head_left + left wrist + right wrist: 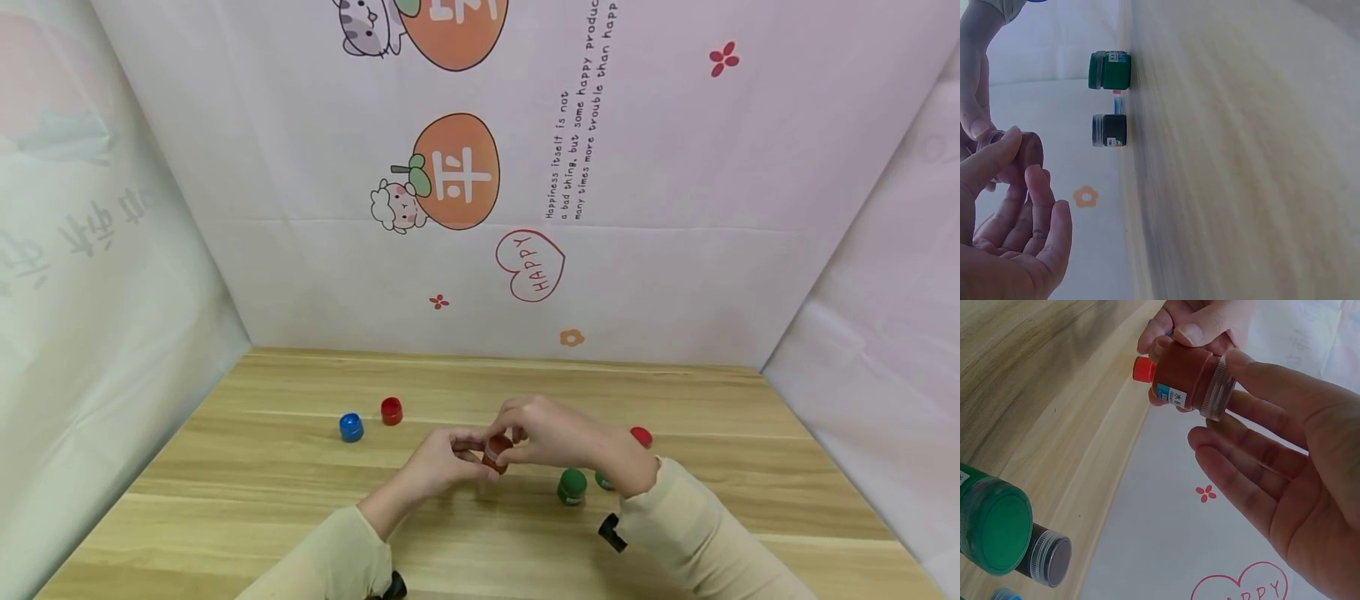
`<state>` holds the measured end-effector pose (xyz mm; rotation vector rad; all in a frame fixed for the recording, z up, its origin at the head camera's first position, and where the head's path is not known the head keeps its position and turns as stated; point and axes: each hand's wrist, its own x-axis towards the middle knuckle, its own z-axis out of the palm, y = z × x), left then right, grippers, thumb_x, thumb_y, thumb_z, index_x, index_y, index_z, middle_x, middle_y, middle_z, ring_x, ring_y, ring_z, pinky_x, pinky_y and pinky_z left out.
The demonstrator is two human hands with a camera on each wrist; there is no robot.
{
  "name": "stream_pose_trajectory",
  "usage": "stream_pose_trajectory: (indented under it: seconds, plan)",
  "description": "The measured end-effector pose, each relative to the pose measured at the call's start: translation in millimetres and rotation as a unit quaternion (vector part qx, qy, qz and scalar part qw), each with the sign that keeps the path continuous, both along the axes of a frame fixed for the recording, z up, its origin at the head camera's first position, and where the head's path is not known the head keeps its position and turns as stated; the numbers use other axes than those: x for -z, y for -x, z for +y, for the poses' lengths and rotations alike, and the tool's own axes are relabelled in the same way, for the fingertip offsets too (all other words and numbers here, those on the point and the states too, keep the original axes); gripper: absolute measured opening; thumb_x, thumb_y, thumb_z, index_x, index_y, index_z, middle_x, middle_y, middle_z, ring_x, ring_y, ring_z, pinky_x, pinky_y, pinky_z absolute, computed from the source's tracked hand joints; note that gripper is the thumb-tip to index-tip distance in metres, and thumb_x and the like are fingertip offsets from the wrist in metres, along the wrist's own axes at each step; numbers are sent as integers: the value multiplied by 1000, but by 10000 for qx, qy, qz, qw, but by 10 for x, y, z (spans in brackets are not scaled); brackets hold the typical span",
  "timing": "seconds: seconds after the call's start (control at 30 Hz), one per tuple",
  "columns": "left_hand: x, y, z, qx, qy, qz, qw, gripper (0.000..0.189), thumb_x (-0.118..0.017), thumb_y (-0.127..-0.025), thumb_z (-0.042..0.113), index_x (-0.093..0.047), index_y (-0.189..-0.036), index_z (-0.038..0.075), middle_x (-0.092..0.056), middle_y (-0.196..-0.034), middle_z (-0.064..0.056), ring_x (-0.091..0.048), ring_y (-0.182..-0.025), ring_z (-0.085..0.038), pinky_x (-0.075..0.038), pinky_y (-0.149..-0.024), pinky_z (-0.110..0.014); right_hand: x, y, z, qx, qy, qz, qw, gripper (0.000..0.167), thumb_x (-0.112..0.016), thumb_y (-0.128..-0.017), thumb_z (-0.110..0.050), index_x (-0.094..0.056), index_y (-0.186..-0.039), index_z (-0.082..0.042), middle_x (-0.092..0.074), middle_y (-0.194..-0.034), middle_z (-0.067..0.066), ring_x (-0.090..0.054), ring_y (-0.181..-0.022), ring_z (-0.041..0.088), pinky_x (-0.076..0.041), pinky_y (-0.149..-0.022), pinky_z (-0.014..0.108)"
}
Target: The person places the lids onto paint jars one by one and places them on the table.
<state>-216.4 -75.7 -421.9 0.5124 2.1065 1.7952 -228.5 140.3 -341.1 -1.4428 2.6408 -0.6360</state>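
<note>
A small reddish-brown paint jar (1182,375) with a clear ribbed lid (1217,390) is held above the table between both hands. My left hand (437,465) grips the jar's body, thumb on one side and fingers on the other. From the other side, my right hand (551,432) pinches the lid between thumb and fingers. The lid sits at the jar's mouth; whether it is loose cannot be seen. A printed label shows on the jar in the right wrist view.
On the wooden table (285,517), a blue jar (351,427) and a red jar (391,411) stand at the left. A green jar (572,486) stands near the right forearm, with a dark jar (1050,556) close by. A red item (641,436) is partly hidden behind the right wrist.
</note>
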Motion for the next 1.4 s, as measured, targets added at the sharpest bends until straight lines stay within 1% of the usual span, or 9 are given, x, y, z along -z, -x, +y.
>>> stream_pose_trajectory:
  seconds: [0.13,0.4,0.57,0.67,0.77,0.9,1.0,1.13,1.4]
  plan:
    - [-11,-2,12,-79,-13,-41,10000,37,-84,-86,11,-74,-120,4,-75,-109,-6,-71,-91,-19,-55,-84,-32,-3,-23,-16,316,20,165,9994,9,-80,-92,-18,-77,-94,-10,-65,-90,-6,-59,-74,6,-51,-65,19]
    - [-15,-28,54,-102,-382,-52,9992,41,-81,-87,7,-72,-127,2,-76,-111,-10,-73,-90,-21,-57,-84,-32,21,-88,-68,1137,-395,648,9906,31,-75,-96,-34,-59,-80,-14,-50,-76,-8,-42,-60,4,-40,-53,21]
    - [-24,-43,68,-83,-432,-2,9990,42,-80,-87,6,-71,-128,1,-76,-109,-12,-73,-92,-20,-57,-83,-30,-18,-102,-41,1222,-545,400,9902,33,-71,-97,-43,-62,-86,-13,-58,-82,-4,-49,-64,7,-44,-57,24]
    - [-38,-43,66,-117,-295,30,9995,42,-80,-87,8,-71,-127,1,-75,-111,-9,-72,-90,-19,-57,-83,-31,-70,-88,23,1071,-505,44,9930,39,-70,-95,-49,-70,-104,-11,-66,-99,-1,-59,-78,11,-51,-68,28]
    - [-55,-45,56,-138,-159,100,9997,40,-81,-88,9,-71,-126,0,-74,-111,-8,-70,-88,-17,-57,-83,-33,-94,-61,95,554,-319,-24,9980,46,-76,-92,-44,-70,-122,-10,-68,-116,1,-65,-97,16,-55,-80,32]
    - [-62,-51,44,-38,-120,129,9998,39,-81,-87,5,-71,-124,-2,-73,-112,-10,-70,-88,-17,-57,-83,-32,-87,-39,145,-328,-119,199,9992,41,-82,-90,-21,-71,-127,-9,-69,-122,1,-65,-110,14,-54,-91,30]
    - [-49,-50,43,12,-103,94,9999,39,-82,-87,4,-71,-124,-2,-74,-111,-10,-71,-87,-17,-56,-81,-29,-58,-21,144,-660,-89,323,9973,37,-79,-90,-3,-72,-126,-8,-70,-120,-1,-64,-109,10,-53,-92,27]
    - [-44,-46,52,-1,-79,54,10000,38,-83,-87,6,-72,-123,-1,-74,-109,-8,-70,-86,-17,-56,-80,-28,-20,1,126,-801,-10,300,9963,33,-76,-90,5,-74,-122,-5,-71,-115,0,-65,-102,8,-55,-89,25]
    - [-54,-35,58,22,-124,0,9999,38,-82,-88,8,-72,-124,1,-74,-109,-6,-71,-89,-21,-56,-81,-31,5,15,97,-569,100,323,9978,19,-77,-93,-8,-77,-111,-6,-68,-101,-3,-62,-89,3,-55,-80,22]
